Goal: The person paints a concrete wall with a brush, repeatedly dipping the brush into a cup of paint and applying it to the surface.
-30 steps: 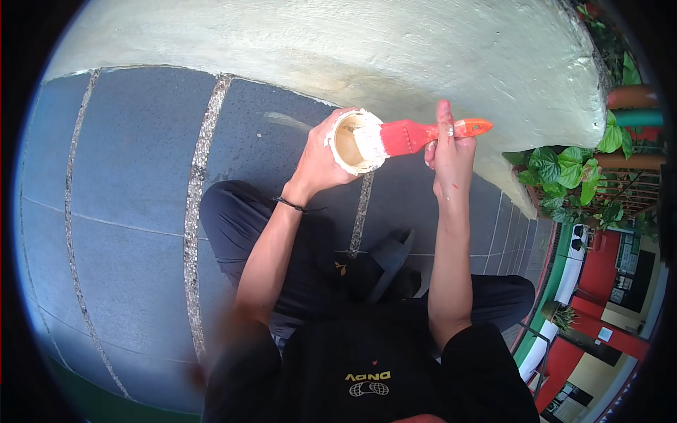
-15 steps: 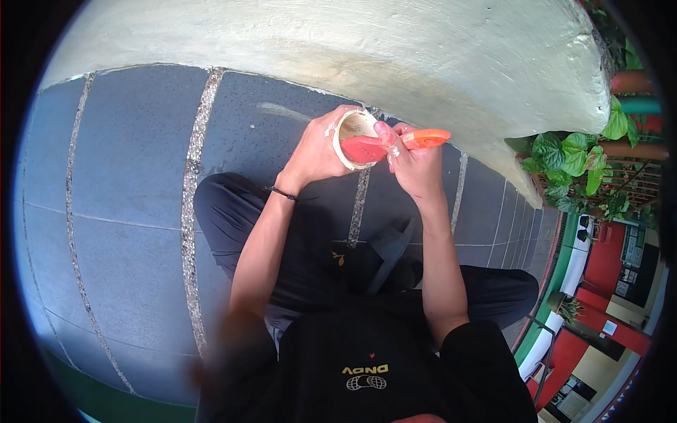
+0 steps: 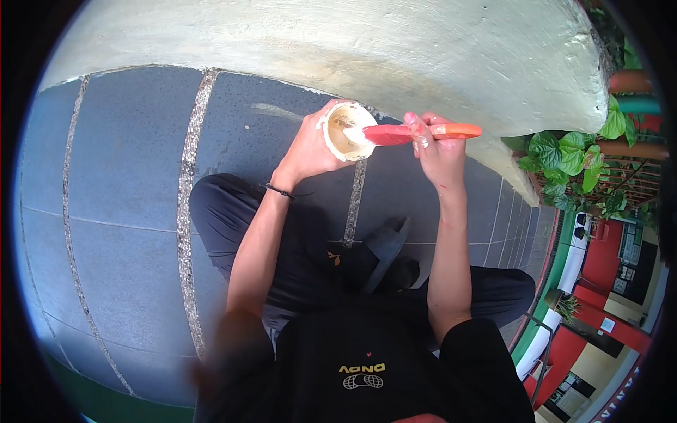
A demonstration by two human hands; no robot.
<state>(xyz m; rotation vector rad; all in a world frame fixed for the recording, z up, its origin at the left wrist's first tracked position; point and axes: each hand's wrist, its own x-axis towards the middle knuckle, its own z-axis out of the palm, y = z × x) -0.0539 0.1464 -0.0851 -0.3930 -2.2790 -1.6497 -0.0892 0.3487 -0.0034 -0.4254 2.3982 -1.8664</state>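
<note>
My left hand [image 3: 310,144] is wrapped round a small round tub [image 3: 328,141], tipped so that its mouth faces me. White smears coat the tub's rim, and some whitish paint shows inside. Between the fingers and thumb of my right hand [image 3: 438,151] is a paintbrush [image 3: 391,135] with a red lower part and an orange handle. Its white-coated bristles are at the tub's mouth, over the near right rim. White spots mark the fingers of my right hand.
A pale plastered wall [image 3: 338,49] curves along the far side, close beyond both hands. Grey floor tiles [image 3: 134,155] with pebbled strips lie below. A grey slipper [image 3: 388,250] is between my legs. Leafy plants [image 3: 564,158] grow by the wall's right end.
My right hand has moved right, drawing the paintbrush partly out of the tub, so its white bristles now show. The left hand has shifted slightly left with the tub.
</note>
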